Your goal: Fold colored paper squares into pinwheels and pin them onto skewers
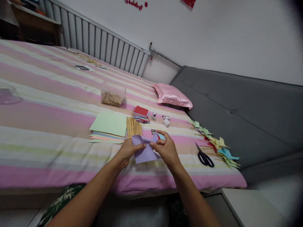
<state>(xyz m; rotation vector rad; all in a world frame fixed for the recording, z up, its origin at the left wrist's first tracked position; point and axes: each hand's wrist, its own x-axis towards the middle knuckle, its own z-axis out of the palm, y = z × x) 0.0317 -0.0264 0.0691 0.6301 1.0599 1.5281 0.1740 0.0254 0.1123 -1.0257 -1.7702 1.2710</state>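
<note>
Both my hands hold a purple paper square just above the striped bed cover. My left hand pinches its left corner, folded toward the middle. My right hand pinches the right side, fingers pressed on the paper near the centre. Just beyond the paper lie a bundle of thin wooden sticks, some small silver pins and a light blue paper scrap.
A stack of pastel paper sheets lies left of the sticks. Behind are small coloured squares, a clear tub of sticks and a pink pillow. Black scissors and finished paper pinwheels lie at right by the grey headboard.
</note>
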